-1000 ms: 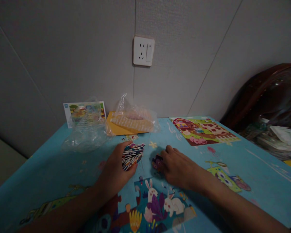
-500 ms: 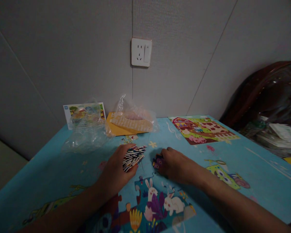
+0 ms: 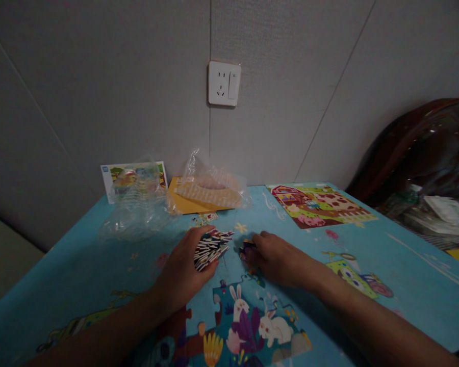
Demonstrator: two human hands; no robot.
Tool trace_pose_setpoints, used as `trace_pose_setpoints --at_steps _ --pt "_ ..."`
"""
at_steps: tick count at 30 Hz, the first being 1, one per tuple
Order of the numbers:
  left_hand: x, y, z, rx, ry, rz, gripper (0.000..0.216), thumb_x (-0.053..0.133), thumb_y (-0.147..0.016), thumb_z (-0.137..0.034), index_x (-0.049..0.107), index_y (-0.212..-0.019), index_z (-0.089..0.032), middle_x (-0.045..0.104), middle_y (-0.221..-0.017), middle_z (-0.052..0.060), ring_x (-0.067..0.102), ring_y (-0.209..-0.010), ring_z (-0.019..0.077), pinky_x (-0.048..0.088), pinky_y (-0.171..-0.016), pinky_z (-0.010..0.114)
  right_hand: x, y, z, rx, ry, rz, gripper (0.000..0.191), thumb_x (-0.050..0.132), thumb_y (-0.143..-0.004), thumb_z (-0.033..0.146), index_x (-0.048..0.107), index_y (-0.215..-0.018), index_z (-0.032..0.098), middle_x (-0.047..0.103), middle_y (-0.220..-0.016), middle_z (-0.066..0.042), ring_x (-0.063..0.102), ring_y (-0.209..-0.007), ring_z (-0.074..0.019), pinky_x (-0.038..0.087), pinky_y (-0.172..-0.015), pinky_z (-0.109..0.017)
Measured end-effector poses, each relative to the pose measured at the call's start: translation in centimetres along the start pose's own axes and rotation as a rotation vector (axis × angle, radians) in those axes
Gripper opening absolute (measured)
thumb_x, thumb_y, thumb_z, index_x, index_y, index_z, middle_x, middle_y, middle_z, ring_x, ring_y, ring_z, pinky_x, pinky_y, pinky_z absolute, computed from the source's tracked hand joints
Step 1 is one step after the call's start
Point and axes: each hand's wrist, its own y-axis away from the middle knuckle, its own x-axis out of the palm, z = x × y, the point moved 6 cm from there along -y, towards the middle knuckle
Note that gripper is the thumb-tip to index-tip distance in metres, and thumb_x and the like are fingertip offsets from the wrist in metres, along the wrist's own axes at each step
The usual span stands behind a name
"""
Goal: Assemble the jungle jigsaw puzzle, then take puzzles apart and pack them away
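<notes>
My left hand (image 3: 189,267) is curled around a thick bundle of jigsaw pieces (image 3: 211,248), their pale cut edges facing out. Just to its right, my right hand (image 3: 273,260) has its fingers closed on a few dark jigsaw pieces (image 3: 247,250); how many is hidden. Under the right hand, a small dark green piece (image 3: 256,278) shows in part. Closer to me lies a partly joined jigsaw puzzle (image 3: 248,326) with white rabbits, purple leaves and a yellow flower. A notched gap shows along its upper left, and my left forearm covers part of it.
Crumpled clear plastic bags (image 3: 137,214) and a yellow sheet (image 3: 185,204) lie at the back, near a picture card (image 3: 107,183). A farm picture (image 3: 321,204) lies at the back right. The blue tablecloth (image 3: 99,265) meets a wall with a socket (image 3: 224,84). A brown chair (image 3: 413,137) stands right.
The dark pieces in my right hand have tilted, showing less of their purple face. A small green piece now shows below that hand. My left hand has barely moved.
</notes>
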Motion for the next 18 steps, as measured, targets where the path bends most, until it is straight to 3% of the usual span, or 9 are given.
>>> trace_pose_setpoints --at_steps 4,11,18 --pt "0.1 0.0 0.0 -0.002 0.017 0.003 0.054 0.063 -0.076 -0.012 0.045 -0.125 -0.025 0.061 -0.122 0.006 0.062 -0.11 0.0241 0.051 -0.095 0.044 -0.6 1.0 0.4 -0.01 0.069 0.039 0.019 0.046 -0.094 0.026 0.061 -0.087 0.016 0.058 -0.091 -0.014 0.057 -0.077 -0.0223 0.046 -0.073 -0.04" --pt "0.0 -0.1 -0.1 0.007 0.01 0.008 0.055 0.063 -0.076 -0.011 0.044 -0.125 -0.026 0.061 -0.121 0.006 0.061 -0.11 0.0242 0.051 -0.094 0.044 -0.3 2.1 1.0 0.021 0.047 0.12 0.014 0.056 -0.083 0.023 0.056 -0.096 0.017 0.063 -0.089 -0.013 0.06 -0.077 -0.024 0.047 -0.067 -0.039" --pt "0.0 0.0 -0.1 0.026 0.006 -0.006 0.055 0.064 -0.076 -0.012 0.044 -0.126 -0.027 0.061 -0.121 0.006 0.063 -0.108 0.0228 0.052 -0.093 0.041 -0.3 1.2 0.1 0.057 0.05 0.136 0.015 0.067 -0.074 0.028 0.059 -0.084 0.019 0.066 -0.085 -0.011 0.06 -0.071 -0.0215 0.043 -0.059 -0.033"
